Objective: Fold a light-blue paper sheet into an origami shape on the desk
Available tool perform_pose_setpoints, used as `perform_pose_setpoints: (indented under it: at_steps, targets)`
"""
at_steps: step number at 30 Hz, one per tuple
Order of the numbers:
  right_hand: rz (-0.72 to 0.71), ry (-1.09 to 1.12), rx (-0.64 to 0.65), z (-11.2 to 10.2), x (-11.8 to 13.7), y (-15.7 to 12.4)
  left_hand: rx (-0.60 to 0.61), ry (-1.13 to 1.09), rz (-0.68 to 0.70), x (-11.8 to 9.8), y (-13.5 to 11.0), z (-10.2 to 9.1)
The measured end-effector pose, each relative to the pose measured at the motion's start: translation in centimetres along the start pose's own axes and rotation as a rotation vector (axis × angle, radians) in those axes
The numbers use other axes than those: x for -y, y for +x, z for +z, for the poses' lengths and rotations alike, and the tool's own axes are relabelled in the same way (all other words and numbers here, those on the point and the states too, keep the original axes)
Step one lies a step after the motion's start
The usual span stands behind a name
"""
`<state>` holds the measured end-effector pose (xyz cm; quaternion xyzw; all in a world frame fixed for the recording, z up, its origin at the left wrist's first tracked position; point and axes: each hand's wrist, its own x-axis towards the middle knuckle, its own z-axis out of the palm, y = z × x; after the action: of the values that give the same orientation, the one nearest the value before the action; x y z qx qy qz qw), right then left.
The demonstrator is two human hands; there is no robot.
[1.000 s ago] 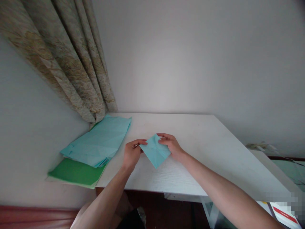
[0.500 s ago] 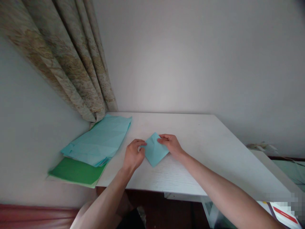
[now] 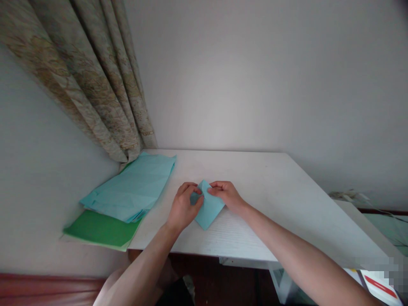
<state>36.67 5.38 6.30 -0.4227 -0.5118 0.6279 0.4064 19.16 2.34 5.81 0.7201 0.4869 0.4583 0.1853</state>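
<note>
A small folded sheet of light blue paper point(image 3: 208, 212) is held between my two hands, one corner pointing toward me, above the white table point(image 3: 255, 170). My left hand point(image 3: 185, 204) pinches its left side, with thumb and fingers closed over the edge and a flap there. On the upper right edge, my right hand point(image 3: 228, 194) grips the paper with thumb and fingertips. Parts of both side edges are hidden under the fingers.
At the table's left lies a stack of large light blue sheets point(image 3: 134, 187) on top of green paper point(image 3: 102, 229). A patterned curtain point(image 3: 95, 76) hangs at the back left. Cables point(image 3: 347, 195) lie beyond the table's right edge.
My left hand has moved right, further over the paper, and its thumb and fingers now pinch nearer the middle. The paper has shifted slightly toward me; my right hand barely moved.
</note>
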Motion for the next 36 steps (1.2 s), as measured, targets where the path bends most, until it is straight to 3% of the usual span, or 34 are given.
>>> perform_pose_setpoints:
  at_steps: [25, 36]
  targets:
    - [-0.023, 0.027, 0.029, 0.00, -0.04, 0.09, 0.079, -0.113, 0.028, -0.31, -0.02, -0.15]
    - [-0.085, -0.271, 0.071, -0.35, -0.17, 0.12, 0.065, -0.101, 0.027, -0.79, -0.09, -0.29]
